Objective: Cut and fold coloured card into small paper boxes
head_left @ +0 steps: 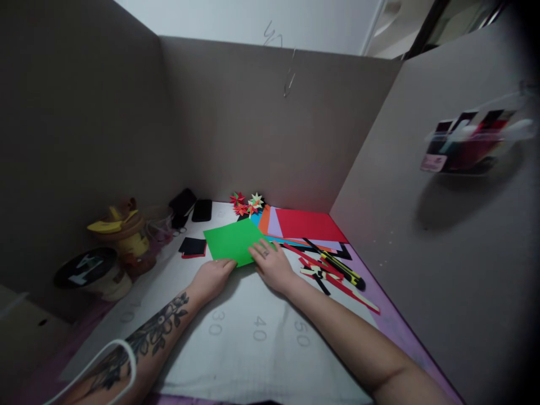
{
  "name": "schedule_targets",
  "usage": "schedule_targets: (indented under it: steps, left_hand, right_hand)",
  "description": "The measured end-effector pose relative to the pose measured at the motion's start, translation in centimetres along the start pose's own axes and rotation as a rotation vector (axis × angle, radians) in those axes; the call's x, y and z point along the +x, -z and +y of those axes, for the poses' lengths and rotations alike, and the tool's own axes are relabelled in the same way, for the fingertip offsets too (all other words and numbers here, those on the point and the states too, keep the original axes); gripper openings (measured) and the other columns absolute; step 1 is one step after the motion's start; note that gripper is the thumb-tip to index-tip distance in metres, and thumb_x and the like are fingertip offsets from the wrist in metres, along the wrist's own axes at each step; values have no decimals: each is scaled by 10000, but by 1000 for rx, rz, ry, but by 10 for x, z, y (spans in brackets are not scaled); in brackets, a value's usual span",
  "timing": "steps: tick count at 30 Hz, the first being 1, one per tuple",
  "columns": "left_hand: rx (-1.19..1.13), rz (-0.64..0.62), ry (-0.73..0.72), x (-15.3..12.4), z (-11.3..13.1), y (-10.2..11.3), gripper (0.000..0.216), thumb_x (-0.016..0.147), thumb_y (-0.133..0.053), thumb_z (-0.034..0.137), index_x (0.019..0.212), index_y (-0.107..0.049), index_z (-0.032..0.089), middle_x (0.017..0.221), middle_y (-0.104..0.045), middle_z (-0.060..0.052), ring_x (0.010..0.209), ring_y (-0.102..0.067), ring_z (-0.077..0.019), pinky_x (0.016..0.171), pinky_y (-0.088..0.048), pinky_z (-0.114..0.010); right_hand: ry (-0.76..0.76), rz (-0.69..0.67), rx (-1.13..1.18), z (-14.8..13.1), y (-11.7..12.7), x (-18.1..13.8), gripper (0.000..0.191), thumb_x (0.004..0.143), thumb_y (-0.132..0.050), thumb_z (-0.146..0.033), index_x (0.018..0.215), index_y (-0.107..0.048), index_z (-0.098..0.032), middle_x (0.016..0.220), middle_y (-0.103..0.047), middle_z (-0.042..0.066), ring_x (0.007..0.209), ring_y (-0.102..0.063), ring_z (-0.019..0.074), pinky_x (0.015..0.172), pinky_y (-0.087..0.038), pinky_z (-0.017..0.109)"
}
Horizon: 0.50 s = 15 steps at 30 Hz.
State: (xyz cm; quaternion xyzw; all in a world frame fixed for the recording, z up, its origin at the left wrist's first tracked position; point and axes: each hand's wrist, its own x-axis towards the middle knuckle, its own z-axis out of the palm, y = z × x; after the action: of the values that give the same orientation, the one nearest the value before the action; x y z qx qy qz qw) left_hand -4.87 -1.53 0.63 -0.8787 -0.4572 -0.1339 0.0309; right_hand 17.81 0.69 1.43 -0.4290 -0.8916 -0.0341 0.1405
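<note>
Two bare arms reaching forward and converging, left forearm tattooed: left hand (215, 277) knuckles up, fingers curled forward out of sight, grip unclear; right hand (272, 263) palm down, fingers extended flat, just beside the left.

A paper-craft desk walled in by cardboard panels (274, 124): coloured paper sheets (306, 226), folded paper stars (247, 203) and a numbered cutting mat (253, 332) at centre.
</note>
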Motion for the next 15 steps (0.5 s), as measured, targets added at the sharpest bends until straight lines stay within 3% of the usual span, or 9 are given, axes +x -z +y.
schedule_targets:
  steps: [2,4,7,11,12,15]
  left_hand:
    - [24,134,-56,-3,1,5,369,887,-383,107,1169,-592,218,1194,-641,-109,1152,-566,-232,972,-434,-401]
    - [75,300,-12,-7,3,8,390,891,-403,123,1229,-559,241,1328,-557,-104,1323,-405,-260,1076,-313,-471]
    - [126,481,148,-11,7,9,400,890,-482,256,1289,-495,233,1434,-438,-131,1420,-197,-302,1108,-217,-532]
    - [158,484,164,-8,17,4,528,857,-553,400,1333,-442,199,1460,-392,-167,1434,-104,-332,1116,-161,-562]
    - [170,474,147,-6,20,3,524,859,-554,394,1336,-446,204,1464,-389,-162,1434,-102,-334,1120,-135,-570]
    - [187,410,77,-1,30,5,477,880,-524,297,1351,-459,251,1468,-398,-120,1429,-142,-320,1128,-67,-584]
  right_hand:
    - [-18,-92,43,-11,3,13,430,874,-433,-174,1286,-551,-204,1215,-631,142,1166,-540,269,1030,-340,456]
    - [-198,-65,121,-9,10,26,400,862,-414,-156,1205,-617,-186,1044,-701,138,977,-634,263,909,-441,400]
    - [-468,253,443,12,25,40,347,858,-447,-255,1128,-653,-185,973,-720,91,894,-646,250,832,-481,365]
    - [-716,727,1254,24,29,44,410,801,-527,-430,1043,-619,-112,964,-706,110,903,-645,242,785,-523,352]
    - [-763,778,1429,19,25,43,410,774,-555,-430,1033,-607,-116,973,-703,116,916,-648,242,786,-529,357]
    - [-791,742,1580,-6,6,39,369,797,-500,-432,1018,-588,-150,964,-705,112,957,-653,233,782,-548,368]
